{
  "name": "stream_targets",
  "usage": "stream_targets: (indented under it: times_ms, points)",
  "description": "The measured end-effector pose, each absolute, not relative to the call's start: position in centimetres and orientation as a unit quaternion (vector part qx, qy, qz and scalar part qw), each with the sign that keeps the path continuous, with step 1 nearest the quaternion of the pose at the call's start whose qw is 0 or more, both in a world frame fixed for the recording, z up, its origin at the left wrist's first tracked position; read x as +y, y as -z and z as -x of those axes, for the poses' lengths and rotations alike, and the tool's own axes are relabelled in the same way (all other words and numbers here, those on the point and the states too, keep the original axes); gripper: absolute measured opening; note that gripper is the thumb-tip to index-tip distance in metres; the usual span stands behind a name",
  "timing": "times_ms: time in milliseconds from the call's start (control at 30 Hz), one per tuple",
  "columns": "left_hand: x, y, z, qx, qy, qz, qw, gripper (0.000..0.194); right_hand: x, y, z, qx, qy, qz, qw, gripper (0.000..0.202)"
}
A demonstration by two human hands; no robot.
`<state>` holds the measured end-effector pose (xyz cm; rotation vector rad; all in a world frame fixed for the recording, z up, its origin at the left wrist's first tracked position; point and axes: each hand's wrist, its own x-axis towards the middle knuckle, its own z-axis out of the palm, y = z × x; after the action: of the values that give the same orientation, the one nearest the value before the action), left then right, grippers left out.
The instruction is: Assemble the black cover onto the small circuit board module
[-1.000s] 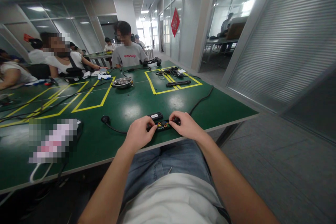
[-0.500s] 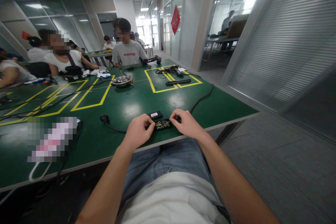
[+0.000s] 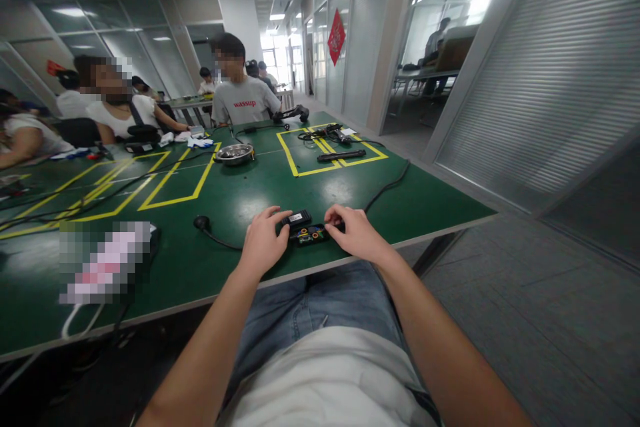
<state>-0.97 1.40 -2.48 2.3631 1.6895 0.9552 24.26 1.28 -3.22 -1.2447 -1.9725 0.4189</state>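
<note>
An opened black adapter case (image 3: 311, 235) with a circuit board and orange-ringed coils showing lies near the table's front edge. Just behind it sits its black cover (image 3: 297, 218), which bears a white label. My left hand (image 3: 263, 241) is at the left end of both parts, thumb and index finger apart around the cover's near end; contact is hard to make out. At the case's right end, the fingers of my right hand (image 3: 354, 232) are pinched together, and what is between them is hidden. A black cable with a plug (image 3: 201, 223) runs in from the left.
Another black cable (image 3: 387, 187) leads off to the right. Farther back on the green table (image 3: 425, 200) are a metal bowl (image 3: 235, 154), a black bar (image 3: 341, 156) and tangled cables. A blurred pouch-like object (image 3: 107, 263) lies left. A person (image 3: 245, 97) sits opposite.
My left thumb and fingers have moved off the case's left end and spread apart by the cover. My right hand stays pinched at the right end.
</note>
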Motion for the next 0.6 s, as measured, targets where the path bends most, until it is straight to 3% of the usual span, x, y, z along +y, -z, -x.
stream_targets:
  times_ms: [133, 300, 600]
  points:
    - [1.7, 2.5, 1.2, 0.561, -0.312, -0.763, 0.071, 0.024, 1.5, 3.5, -24.2, -0.767, -0.159, 0.491, 0.381, 0.011]
    - [0.2, 1.2, 0.8, 0.494, -0.369, -0.784, 0.075, 0.028, 1.7, 3.6, -24.3, -0.755, -0.189, 0.487, 0.397, 0.015]
    - [-0.4, 0.9, 0.6, 0.406, -0.311, -0.851, 0.122, 0.022, 1.6, 3.5, -24.1, -0.763, -0.168, 0.496, 0.377, 0.019]
